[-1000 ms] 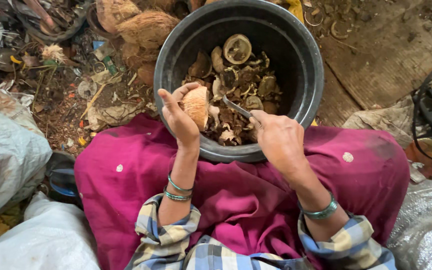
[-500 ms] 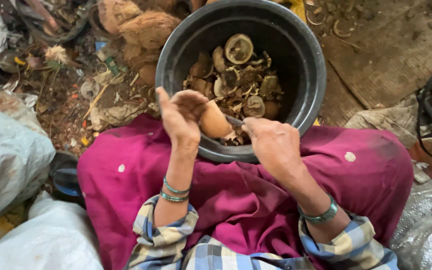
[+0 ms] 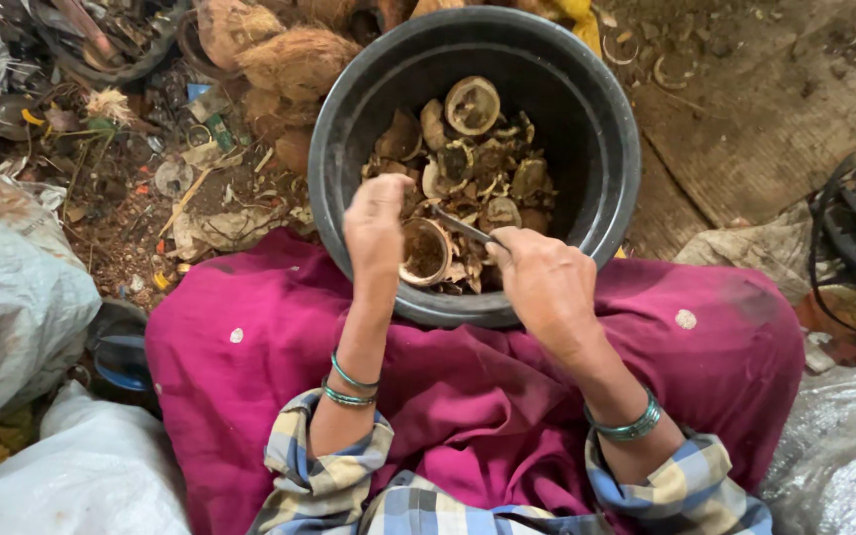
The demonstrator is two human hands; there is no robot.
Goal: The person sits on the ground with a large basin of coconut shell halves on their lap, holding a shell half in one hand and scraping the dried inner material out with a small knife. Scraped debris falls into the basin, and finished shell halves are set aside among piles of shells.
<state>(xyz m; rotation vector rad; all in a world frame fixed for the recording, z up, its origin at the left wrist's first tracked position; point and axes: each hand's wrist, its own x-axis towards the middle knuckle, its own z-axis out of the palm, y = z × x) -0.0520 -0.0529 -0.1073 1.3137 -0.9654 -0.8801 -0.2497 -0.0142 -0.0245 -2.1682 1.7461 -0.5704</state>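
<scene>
Our left hand (image 3: 376, 230) is closed around a halved coconut shell (image 3: 424, 253), now turned hollow side up where a moment ago its rounded back faced us. Our right hand (image 3: 545, 282) grips a knife (image 3: 464, 227), tip at the shell's rim. Both hover over the black tub (image 3: 606, 119) of shell pieces (image 3: 473, 149), above our magenta lap (image 3: 487, 396).

- The coconut shell half (image 3: 424, 252) is a small brown cup with a pale rim. It is tilted with its hollow toward the camera, over the near rim of the black tub.
- The knife (image 3: 460, 226) is a thin dark metal blade, lying slantwise with its tip at the shell's rim.
</scene>
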